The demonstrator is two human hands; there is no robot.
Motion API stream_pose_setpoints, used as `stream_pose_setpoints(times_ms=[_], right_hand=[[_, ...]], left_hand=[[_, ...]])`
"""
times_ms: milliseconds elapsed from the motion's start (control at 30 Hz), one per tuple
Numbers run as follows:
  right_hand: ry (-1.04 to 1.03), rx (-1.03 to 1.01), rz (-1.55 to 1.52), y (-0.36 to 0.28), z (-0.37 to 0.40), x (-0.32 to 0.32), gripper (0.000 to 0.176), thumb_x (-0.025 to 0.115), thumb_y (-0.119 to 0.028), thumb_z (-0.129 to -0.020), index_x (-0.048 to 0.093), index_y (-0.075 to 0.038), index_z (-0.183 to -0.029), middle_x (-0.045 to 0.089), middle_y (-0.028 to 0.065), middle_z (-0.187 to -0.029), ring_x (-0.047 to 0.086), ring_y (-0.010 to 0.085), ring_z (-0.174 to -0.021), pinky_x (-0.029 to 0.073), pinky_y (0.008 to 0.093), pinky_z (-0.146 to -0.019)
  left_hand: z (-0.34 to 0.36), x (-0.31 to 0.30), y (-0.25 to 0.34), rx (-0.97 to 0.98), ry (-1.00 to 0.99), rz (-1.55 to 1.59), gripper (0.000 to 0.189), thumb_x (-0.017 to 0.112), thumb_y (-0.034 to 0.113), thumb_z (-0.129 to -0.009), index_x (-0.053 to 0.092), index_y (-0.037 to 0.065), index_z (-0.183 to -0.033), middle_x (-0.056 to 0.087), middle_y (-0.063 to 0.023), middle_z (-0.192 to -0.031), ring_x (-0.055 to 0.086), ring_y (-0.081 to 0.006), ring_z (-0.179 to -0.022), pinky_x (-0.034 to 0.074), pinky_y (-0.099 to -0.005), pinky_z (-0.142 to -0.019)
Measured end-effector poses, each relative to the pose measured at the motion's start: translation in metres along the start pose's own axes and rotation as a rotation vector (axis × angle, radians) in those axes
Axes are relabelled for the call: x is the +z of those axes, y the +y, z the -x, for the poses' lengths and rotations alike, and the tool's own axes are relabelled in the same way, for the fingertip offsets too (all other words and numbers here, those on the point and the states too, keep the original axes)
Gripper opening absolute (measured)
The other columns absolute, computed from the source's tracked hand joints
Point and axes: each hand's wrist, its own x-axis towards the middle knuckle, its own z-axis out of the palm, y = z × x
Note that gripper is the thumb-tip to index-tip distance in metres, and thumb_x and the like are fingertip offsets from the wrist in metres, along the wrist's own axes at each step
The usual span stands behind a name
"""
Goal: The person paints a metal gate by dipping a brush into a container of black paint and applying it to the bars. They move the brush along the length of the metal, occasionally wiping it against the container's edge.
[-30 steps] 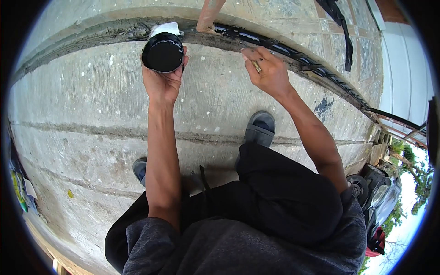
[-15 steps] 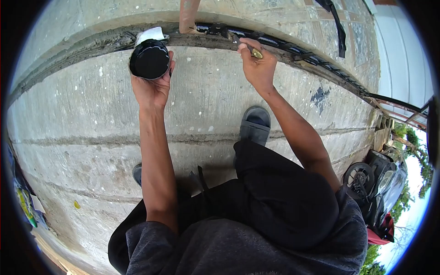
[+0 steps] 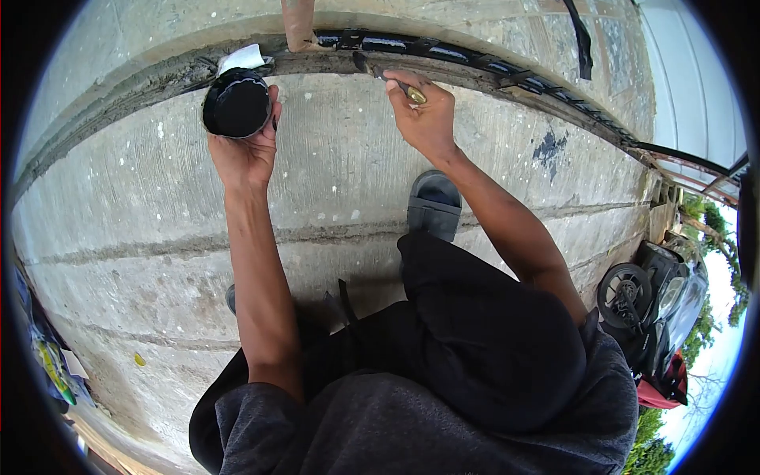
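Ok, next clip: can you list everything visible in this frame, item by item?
paint can: one, black, open, held up near the rail
brush: one, yellowish handle, dark tip at the rail
rail: one, glossy black, along the groove at the top
post: one, rust-brown, standing at the rail
white scrap: one, cloth or paper, behind the paint can
concrete floor: one, grey, under everything
paint stain: one, black, on the concrete at right
motorbike: one, black and red, far right
sandals: two, dark grey, one mostly hidden
left hand: one, holding the paint can
right hand: one, gripping the brush
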Motion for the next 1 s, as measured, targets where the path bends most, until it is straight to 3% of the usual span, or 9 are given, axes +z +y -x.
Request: stream_pose_setpoints(times_ms=[33, 167, 267, 367, 467, 567, 667, 867, 1000], right_hand=[[-0.014, -0.093, 0.042, -0.001, -0.006, -0.001, 0.015, 0.068, -0.009, -0.087, 0.072, -0.002, -0.100, 0.073, 0.0144, -0.089, 0.071, 0.0216, -0.073, 0.054, 0.0294, -0.064], [0.070, -0.128, 0.168, -0.005, -0.023, -0.010, 0.013, 0.067, -0.009, -0.086, 0.073, -0.002, -0.096, 0.072, 0.0154, -0.086, 0.071, 0.0272, -0.071, 0.054, 0.0322, -0.062], [0.028, -0.188, 0.198, -0.007, -0.012, -0.012, 0.014, 0.067, -0.010, -0.090, 0.073, -0.003, -0.101, 0.073, 0.0100, -0.090, 0.065, 0.0130, -0.069, 0.051, 0.0253, -0.062], [-0.131, -0.136, 0.218, -0.011, -0.016, -0.007, 0.015, 0.068, -0.010, -0.090, 0.072, -0.004, -0.103, 0.072, 0.0114, -0.088, 0.065, 0.0172, -0.067, 0.051, 0.0273, -0.061], [-0.042, -0.235, 0.300, 0.002, -0.020, -0.015, 0.017, 0.068, -0.008, -0.089, 0.071, -0.006, -0.105, 0.069, 0.0116, -0.083, 0.065, 0.0224, -0.066, 0.051, 0.0301, -0.059], [-0.141, -0.255, 0.380, -0.012, -0.006, -0.024, 0.017, 0.064, -0.011, -0.087, 0.072, -0.004, -0.101, 0.067, 0.0122, -0.086, 0.067, 0.0293, -0.068, 0.055, 0.0377, -0.061], [-0.256, -0.253, 0.430, -0.006, -0.013, -0.023, 0.019, 0.062, -0.012, -0.088, 0.071, -0.005, -0.104, 0.066, 0.0118, -0.086, 0.066, 0.0298, -0.068, 0.056, 0.0383, -0.062], [-0.195, -0.192, 0.640, 0.006, -0.003, -0.046, 0.023, 0.061, -0.011, -0.087, 0.071, -0.006, -0.107, 0.064, 0.0109, -0.086, 0.066, 0.0308, -0.069, 0.056, 0.0391, -0.063], [-0.235, -0.327, 0.523, 0.006, -0.013, -0.033, 0.021, 0.062, -0.011, -0.086, 0.072, -0.004, -0.103, 0.064, 0.0111, -0.087, 0.066, 0.0306, -0.068, 0.056, 0.0391, -0.061]], left_hand=[[0.000, 0.000, 0.000, -0.004, -0.006, 0.007, 0.046, 0.044, 0.036, -0.101, 0.052, 0.001, -0.129, 0.063, -0.0218, -0.119, 0.064, -0.0433, -0.107, 0.061, -0.0470, -0.083], [0.000, -0.001, 0.000, 0.002, -0.010, 0.013, 0.046, 0.044, 0.036, -0.101, 0.052, 0.002, -0.130, 0.063, -0.0217, -0.119, 0.064, -0.0433, -0.108, 0.061, -0.0472, -0.084], [0.000, -0.003, 0.004, -0.013, 0.010, 0.029, 0.045, 0.044, 0.036, -0.101, 0.053, 0.002, -0.130, 0.063, -0.0214, -0.119, 0.064, -0.0434, -0.108, 0.061, -0.0476, -0.084], [-0.002, -0.003, 0.003, -0.008, -0.006, 0.020, 0.044, 0.044, 0.036, -0.101, 0.053, 0.002, -0.129, 0.064, -0.0208, -0.119, 0.064, -0.0432, -0.107, 0.061, -0.0477, -0.085], [0.000, 0.000, 0.002, -0.011, 0.028, 0.014, 0.044, 0.044, 0.035, -0.101, 0.054, 0.002, -0.129, 0.064, -0.0205, -0.118, 0.064, -0.0431, -0.106, 0.061, -0.0476, -0.085], [0.000, -0.002, 0.004, -0.003, -0.003, 0.020, 0.044, 0.044, 0.035, -0.101, 0.054, 0.002, -0.129, 0.064, -0.0207, -0.118, 0.064, -0.0430, -0.107, 0.061, -0.0477, -0.085], [-0.002, -0.002, 0.002, -0.012, 0.004, 0.025, 0.044, 0.044, 0.035, -0.101, 0.054, 0.002, -0.129, 0.064, -0.0208, -0.118, 0.064, -0.0427, -0.107, 0.061, -0.0476, -0.084], [-0.002, -0.001, 0.002, 0.001, -0.014, 0.024, 0.044, 0.045, 0.034, -0.101, 0.054, 0.001, -0.129, 0.064, -0.0216, -0.118, 0.064, -0.0426, -0.107, 0.061, -0.0476, -0.083], [-0.005, -0.004, -0.003, -0.031, -0.013, 0.019, 0.044, 0.045, 0.034, -0.101, 0.054, 0.001, -0.129, 0.064, -0.0220, -0.118, 0.063, -0.0426, -0.109, 0.061, -0.0476, -0.083]])
